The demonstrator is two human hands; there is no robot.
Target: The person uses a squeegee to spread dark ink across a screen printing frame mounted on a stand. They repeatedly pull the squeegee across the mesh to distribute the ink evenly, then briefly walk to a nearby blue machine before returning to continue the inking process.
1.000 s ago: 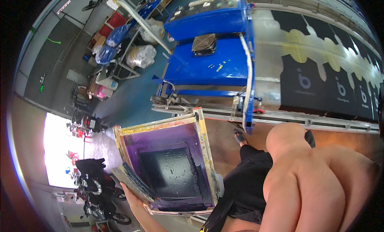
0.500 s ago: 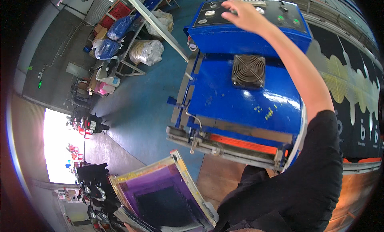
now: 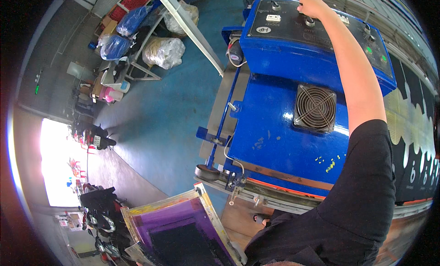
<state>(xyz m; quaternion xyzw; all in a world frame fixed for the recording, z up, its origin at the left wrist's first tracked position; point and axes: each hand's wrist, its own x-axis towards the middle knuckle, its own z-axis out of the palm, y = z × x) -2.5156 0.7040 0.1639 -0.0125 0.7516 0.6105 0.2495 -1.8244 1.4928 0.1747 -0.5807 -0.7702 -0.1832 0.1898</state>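
Note:
My right hand [image 3: 314, 5] reaches up over the black control panel [image 3: 286, 30] on top of a blue machine [image 3: 270, 101]. Its fingers are closed at a small dark knob near the panel's far edge, partly hidden by them. Below, a screen printing frame [image 3: 201, 192] with purple mesh and a dark middle area is held tilted at my left. Only a sliver of my left hand shows at the lower edge, by the frame's left corner, where a flat, stained piece [image 3: 137, 253] lies against it; most of its fingers are hidden.
A round fan grille [image 3: 315, 108] is set in the machine's top. Its metal front rail [image 3: 270, 202] runs close before me. A slanted pale post [image 3: 192, 34] stands beyond the left side. Bagged bundles [image 3: 164, 52] lie by a rack at far left; motorbikes [image 3: 98, 206] stand near a bright doorway.
My right hand has gone from hovering with spread fingers over the panel to closing on a knob near its far edge. The view has shifted, so the machine appears farther right and lower.

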